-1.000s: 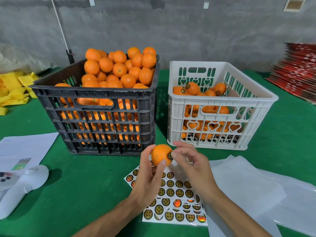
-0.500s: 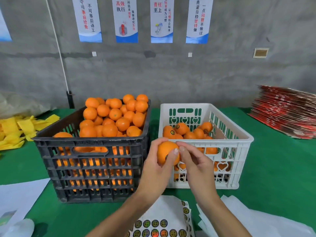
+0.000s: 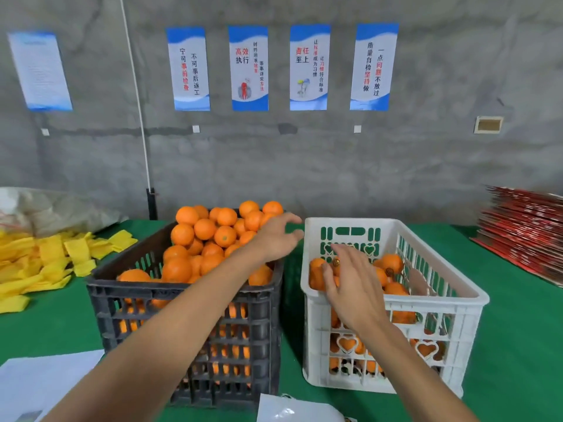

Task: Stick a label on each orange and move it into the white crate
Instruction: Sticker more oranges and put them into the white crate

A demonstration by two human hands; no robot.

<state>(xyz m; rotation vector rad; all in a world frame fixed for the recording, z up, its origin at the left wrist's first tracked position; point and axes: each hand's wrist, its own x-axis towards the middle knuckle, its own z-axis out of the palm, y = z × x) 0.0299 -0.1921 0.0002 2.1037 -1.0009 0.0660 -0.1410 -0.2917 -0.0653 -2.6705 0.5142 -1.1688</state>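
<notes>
A black crate [image 3: 128, 300] on the left is heaped with unlabelled oranges [image 3: 204, 229]. Beside it on the right stands the white crate [image 3: 432, 309], partly filled with labelled oranges [image 3: 393, 263]. My left hand [image 3: 274, 239] reaches over the far right corner of the black crate, fingers spread, holding nothing. My right hand [image 3: 350, 281] hovers over the near left part of the white crate with fingers apart, just above the oranges there. An orange with a dark round label [image 3: 336, 263] shows right beside its fingertips.
The crates stand on a green table [image 3: 518, 345]. Yellow foam sleeves [image 3: 36, 263] are piled at the left, a stack of red cardboard [image 3: 524, 229] at the far right. White paper sheets [image 3: 39, 388] lie near left; a white sheet edge [image 3: 298, 411] shows at the bottom.
Both hands held one orange in front of the crates; now that orange is out of my hands. The right hand is over the white crate, the left has moved over the black crate. The view tilted up.
</notes>
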